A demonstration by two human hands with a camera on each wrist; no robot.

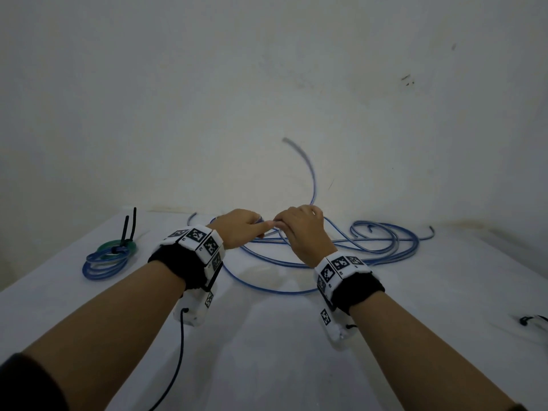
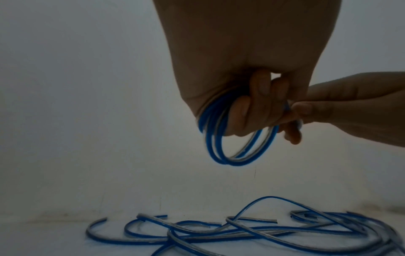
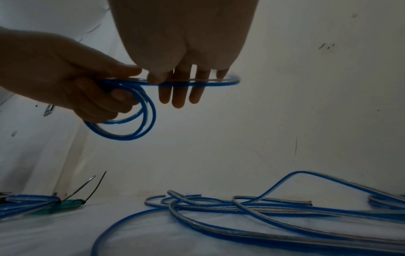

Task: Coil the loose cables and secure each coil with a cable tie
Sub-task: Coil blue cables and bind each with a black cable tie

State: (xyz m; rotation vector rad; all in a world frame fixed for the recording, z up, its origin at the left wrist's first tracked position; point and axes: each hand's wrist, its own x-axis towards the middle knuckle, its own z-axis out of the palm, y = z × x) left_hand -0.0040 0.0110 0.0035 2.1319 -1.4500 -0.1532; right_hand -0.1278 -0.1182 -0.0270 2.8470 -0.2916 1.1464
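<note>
My left hand [image 1: 252, 228] grips a small coil of blue cable [image 2: 230, 152], a few loops hanging below its curled fingers [image 2: 241, 110]. The right hand [image 1: 284, 225] meets it just to the right, and its thumb [image 3: 156, 78] pinches a strand of the same cable [image 3: 210, 83] against its fingers. From that hand the cable's free end [image 1: 310, 170] arcs up in front of the wall. Both hands hover above the white table [image 1: 267, 336]. More loose blue cable [image 1: 373, 241] lies tangled on the table behind and to the right.
At the table's left lie a tied blue coil [image 1: 103, 264] and a green coil [image 1: 118, 247], black cable-tie tails [image 1: 130, 223] sticking up. A small dark and white object [image 1: 533, 320] sits at the right edge. A wall [image 1: 207, 99] stands right behind the table.
</note>
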